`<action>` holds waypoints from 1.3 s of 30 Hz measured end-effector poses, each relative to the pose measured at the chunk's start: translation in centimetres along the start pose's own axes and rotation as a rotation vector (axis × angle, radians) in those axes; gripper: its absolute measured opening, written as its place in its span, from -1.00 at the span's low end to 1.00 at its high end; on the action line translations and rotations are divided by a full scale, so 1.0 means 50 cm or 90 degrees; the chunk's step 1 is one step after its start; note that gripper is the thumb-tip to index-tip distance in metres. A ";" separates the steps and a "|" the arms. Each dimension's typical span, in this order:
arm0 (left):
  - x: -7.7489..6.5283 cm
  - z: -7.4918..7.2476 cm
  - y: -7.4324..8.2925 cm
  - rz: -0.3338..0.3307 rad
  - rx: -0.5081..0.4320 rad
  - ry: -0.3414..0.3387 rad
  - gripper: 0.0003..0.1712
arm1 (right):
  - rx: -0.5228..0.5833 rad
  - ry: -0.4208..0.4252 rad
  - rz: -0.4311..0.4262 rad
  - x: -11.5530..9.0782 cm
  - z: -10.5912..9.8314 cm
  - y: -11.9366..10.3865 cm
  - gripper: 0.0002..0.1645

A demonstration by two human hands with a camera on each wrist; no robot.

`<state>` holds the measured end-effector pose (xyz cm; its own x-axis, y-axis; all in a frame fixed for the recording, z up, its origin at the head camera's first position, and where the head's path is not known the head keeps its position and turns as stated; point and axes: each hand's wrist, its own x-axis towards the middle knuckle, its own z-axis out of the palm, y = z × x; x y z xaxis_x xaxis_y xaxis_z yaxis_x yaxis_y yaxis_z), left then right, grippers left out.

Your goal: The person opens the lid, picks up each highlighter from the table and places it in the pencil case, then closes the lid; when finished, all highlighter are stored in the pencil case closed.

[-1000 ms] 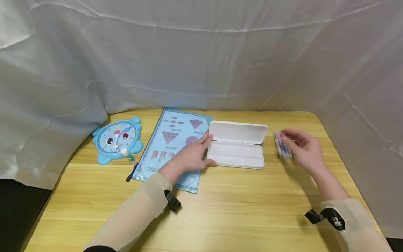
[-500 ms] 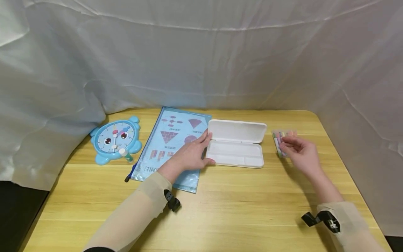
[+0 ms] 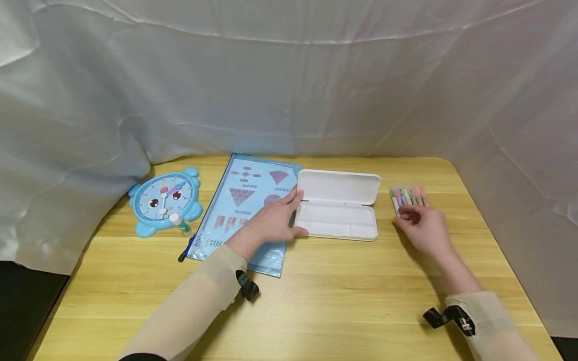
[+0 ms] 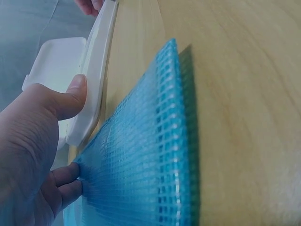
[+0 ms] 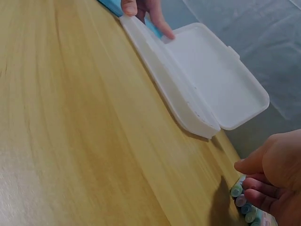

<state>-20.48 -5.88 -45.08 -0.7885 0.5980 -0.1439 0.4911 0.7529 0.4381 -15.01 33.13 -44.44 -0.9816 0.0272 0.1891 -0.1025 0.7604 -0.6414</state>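
A white pencil case (image 3: 331, 229) lies with its lid (image 3: 339, 187) raised in the head view. My left hand (image 3: 275, 220) holds its left end, thumb on the near wall; two other fingers rest at the blue mesh zip pouch (image 4: 136, 146). To the right lies a row of pastel highlighters (image 3: 408, 194) in a clear sleeve. My right hand (image 3: 426, 228) is over their near end, fingers loosely curled and thumb apart from them. In the right wrist view, the capped ends of several highlighters (image 5: 241, 200) show beneath the fingers; the rest is hidden by the hand.
Left of the pouch lies a blue animal-shaped toy clock (image 3: 164, 200). A small glue stick (image 3: 179, 223) with a white cap stands by its lower edge. Grey-white cloth (image 3: 289, 90) hangs behind the wooden table (image 3: 343, 301) and along its sides.
My right hand has moved down toward the near end of the highlighters, leaving more of their far ends uncovered. The left hand stays on the pencil case.
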 end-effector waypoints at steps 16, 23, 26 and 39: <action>-0.001 -0.004 -0.002 -0.003 -0.002 -0.007 0.30 | -0.076 -0.017 0.000 0.004 0.004 -0.004 -0.65; 0.000 -0.006 0.001 -0.006 -0.007 -0.009 0.30 | -0.105 -0.056 0.002 0.011 0.006 -0.015 -0.77; 0.000 -0.007 0.002 -0.005 -0.009 -0.009 0.30 | -0.109 -0.064 0.008 0.015 0.007 -0.018 -0.81; 0.001 -0.007 0.000 -0.003 -0.001 -0.013 0.30 | -0.063 -0.066 0.033 0.017 -0.008 -0.008 -0.76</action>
<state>-20.66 -5.95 -44.78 -0.7826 0.6005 -0.1640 0.4873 0.7550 0.4388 -15.74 33.11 -43.76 -0.9971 0.0056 0.0764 -0.0392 0.8200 -0.5711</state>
